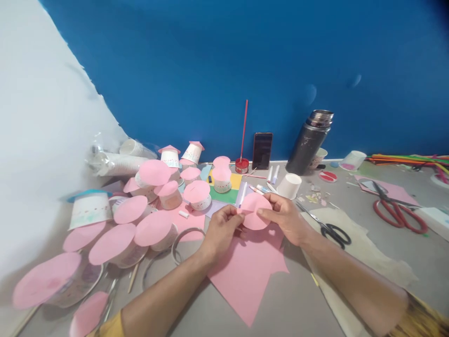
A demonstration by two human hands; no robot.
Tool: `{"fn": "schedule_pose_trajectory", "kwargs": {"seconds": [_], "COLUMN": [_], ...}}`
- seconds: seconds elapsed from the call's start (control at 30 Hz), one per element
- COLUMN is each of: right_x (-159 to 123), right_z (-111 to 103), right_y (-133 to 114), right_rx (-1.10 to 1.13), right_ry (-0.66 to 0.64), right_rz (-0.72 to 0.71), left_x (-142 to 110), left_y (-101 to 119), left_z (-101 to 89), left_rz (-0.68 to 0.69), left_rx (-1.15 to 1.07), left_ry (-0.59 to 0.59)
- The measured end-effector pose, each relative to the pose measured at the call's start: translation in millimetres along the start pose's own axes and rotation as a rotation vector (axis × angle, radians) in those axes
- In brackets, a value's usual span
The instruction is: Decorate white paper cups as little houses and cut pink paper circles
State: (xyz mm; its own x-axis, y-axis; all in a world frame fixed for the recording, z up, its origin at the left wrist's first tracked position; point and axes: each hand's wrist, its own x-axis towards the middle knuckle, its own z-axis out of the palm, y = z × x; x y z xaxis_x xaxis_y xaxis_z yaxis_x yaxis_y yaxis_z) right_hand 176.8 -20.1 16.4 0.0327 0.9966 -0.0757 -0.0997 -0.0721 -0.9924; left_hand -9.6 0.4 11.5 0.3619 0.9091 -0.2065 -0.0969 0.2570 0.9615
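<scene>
Both hands hold a pink paper disc (255, 211) above the table. My left hand (222, 229) pinches its left edge with closed fingers. My right hand (284, 216) grips the right edge, thumb on top. Under them lies a larger pink paper sheet (245, 274) with cut edges. A plain white paper cup (289, 186) stands upside down just beyond the disc.
Several paper cups topped with pink discs (150, 230) crowd the left side. Black scissors (331, 230) lie right of my hand, red scissors (398, 213) farther right. A dark flask (308, 142), phone (262, 150), red glue pot with stick (242, 164) and markers stand by the blue wall. Tape ring (185, 238).
</scene>
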Motion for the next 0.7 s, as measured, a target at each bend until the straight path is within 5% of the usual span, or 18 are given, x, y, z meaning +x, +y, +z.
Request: {"fn": "schedule_pose_trajectory", "kwargs": {"seconds": [0.3,0.7], "right_x": [2.7,1.8], "right_z": [-3.1,-3.5], "right_y": [8.5,11.2], "right_rx": [-0.067,-0.141], "right_ry": [0.039,0.040], "right_rz": [-0.030,-0.074], "left_x": [-1.2,-3.7], "left_y": [3.7,6.6], "left_z": [0.9,0.7], "left_rz": [0.088,0.002], "left_rx": [0.145,0.135], "left_ry": [0.022,-0.023]}}
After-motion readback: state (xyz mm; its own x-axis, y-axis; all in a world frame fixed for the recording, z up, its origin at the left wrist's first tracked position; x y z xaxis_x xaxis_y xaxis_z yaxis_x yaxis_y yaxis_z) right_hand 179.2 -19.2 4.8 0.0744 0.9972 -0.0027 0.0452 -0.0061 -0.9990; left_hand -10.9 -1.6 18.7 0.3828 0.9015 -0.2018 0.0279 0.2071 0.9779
